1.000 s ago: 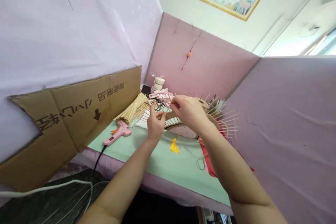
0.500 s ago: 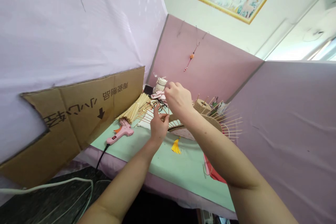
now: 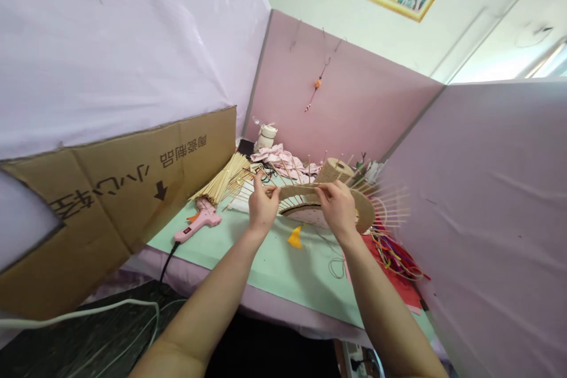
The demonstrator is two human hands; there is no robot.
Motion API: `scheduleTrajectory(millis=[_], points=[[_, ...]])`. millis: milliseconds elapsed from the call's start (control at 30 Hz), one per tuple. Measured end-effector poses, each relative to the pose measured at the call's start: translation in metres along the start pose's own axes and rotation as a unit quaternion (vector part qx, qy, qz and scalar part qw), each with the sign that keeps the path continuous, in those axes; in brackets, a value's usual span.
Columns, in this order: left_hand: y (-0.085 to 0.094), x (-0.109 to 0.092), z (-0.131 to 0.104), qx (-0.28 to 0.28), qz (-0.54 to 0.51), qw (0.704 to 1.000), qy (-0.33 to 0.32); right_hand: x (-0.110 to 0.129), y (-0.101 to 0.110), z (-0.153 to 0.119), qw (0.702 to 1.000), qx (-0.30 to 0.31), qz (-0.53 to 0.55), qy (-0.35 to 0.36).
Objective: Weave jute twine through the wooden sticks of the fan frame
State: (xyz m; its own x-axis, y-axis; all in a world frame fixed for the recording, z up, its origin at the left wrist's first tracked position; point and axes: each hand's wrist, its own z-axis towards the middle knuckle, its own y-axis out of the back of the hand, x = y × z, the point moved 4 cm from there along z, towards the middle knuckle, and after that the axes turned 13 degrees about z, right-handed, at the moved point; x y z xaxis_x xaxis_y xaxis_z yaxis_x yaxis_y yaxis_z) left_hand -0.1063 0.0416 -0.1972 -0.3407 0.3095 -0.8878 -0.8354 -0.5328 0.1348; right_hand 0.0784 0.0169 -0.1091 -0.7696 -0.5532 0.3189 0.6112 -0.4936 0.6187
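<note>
Between my hands is a curved brown cardboard band (image 3: 364, 212) with thin wooden sticks fanning out from its outer side. My left hand (image 3: 264, 205) pinches the band near its left part, with the index finger raised. My right hand (image 3: 338, 208) pinches the upper edge farther right, thumb and fingers together; whether a strand also lies in that pinch I cannot make out. Under the band shows a pale, dark-edged rounded panel (image 3: 305, 217), partly hidden by my right hand. A yellow tassel (image 3: 295, 237) hangs below it.
A pink glue gun (image 3: 199, 221) and a bundle of wooden sticks (image 3: 224, 180) lie left, beside a cardboard sheet (image 3: 128, 189). Behind stand a twine spool (image 3: 334, 170) and a white jar (image 3: 266, 136). Coloured strips (image 3: 394, 257) lie on red material (image 3: 401, 286) at right.
My right hand has come down from its raised position to the band's upper edge. My left hand stays on the band. The view has shifted slightly, and the tassel has swung.
</note>
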Motion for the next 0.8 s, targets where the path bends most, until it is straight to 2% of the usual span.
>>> scheduleTrajectory(millis=[67,167,533,667,800], points=[[-0.002,0.0,0.001,0.016,0.008,1.0,-0.003,-0.01,-0.006,0.0,1.0,-0.01,-0.004,-0.011],[-0.005,-0.003,0.002,0.027,0.004,1.0,-0.007,-0.013,-0.012,0.004,1.0,-0.013,-0.009,-0.012],[-0.015,-0.005,0.022,-0.026,0.088,0.995,0.027,-0.014,-0.017,0.01,1.0,0.014,-0.008,0.006],[-0.027,0.0,0.03,-0.018,-0.037,0.996,0.085,-0.017,-0.018,0.014,1.0,0.024,-0.007,0.002],[-0.045,0.0,0.033,0.029,-0.172,0.977,0.122,-0.023,-0.02,0.018,0.999,0.03,-0.009,-0.007]])
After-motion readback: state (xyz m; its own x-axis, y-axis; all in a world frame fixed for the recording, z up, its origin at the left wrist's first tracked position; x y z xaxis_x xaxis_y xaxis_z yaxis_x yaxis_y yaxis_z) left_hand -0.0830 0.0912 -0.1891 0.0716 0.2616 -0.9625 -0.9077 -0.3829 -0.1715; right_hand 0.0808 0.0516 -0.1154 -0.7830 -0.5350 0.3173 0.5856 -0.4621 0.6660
